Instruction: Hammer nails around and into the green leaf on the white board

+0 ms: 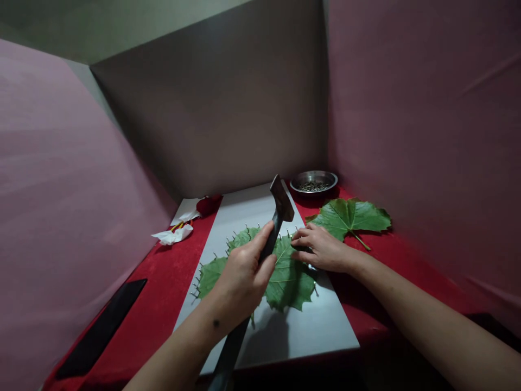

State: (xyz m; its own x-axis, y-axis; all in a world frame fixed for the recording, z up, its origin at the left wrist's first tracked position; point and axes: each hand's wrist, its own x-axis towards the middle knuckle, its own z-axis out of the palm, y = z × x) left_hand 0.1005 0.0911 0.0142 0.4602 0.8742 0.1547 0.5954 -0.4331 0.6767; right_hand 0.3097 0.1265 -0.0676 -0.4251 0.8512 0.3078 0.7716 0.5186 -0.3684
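My left hand (246, 277) is wrapped round the dark handle of a hammer (281, 200), whose rusty head is raised above the board. Beneath it a green lobed leaf (287, 279) lies on a white board (309, 339), partly hidden by my hand and the handle. Several thin nails (228, 243) stand along the leaf's left and upper edges, and one leans at its right edge. At the right side of the leaf, my right hand (319, 247) has its fingers bent together close to the surface; whatever they pinch is hidden.
A metal bowl (313, 183) of nails stands at the back right, above a second leaf (352, 217) on the red cloth (158, 304). Crumpled white tissue (174, 234) lies at left, with a black strip (103, 326) nearer me. Pink walls (427, 136) rise on both sides.
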